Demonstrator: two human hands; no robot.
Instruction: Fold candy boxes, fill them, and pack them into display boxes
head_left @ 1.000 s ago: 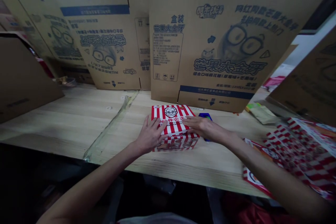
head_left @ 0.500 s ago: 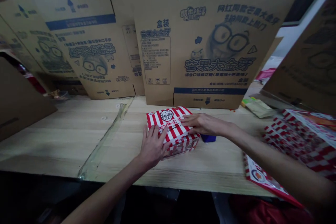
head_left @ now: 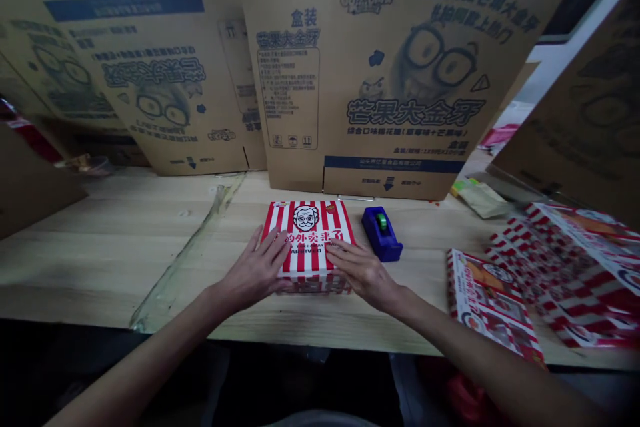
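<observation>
Quick notes from my end: left hand [head_left: 255,268] and right hand [head_left: 363,273] are both open, fingers spread, resting on the near part of a red-and-white striped box [head_left: 307,240], no closed grip. The box sits mid-desk [head_left: 150,260], toward the far side, close to the foot of an upright printed carton [head_left: 370,80]. A blue tape dispenser [head_left: 381,233] is just right of it, apart from the box. Further right lie a printed flat box blank [head_left: 493,300], near the desk edge, and a pile of striped sheets [head_left: 565,273].

Risks as I judge them: flat palms give little hold, so a shove could skid the box into the dispenser or carton. The carton could tip if bumped. A swinging right forearm could knock the blank off the edge.
</observation>
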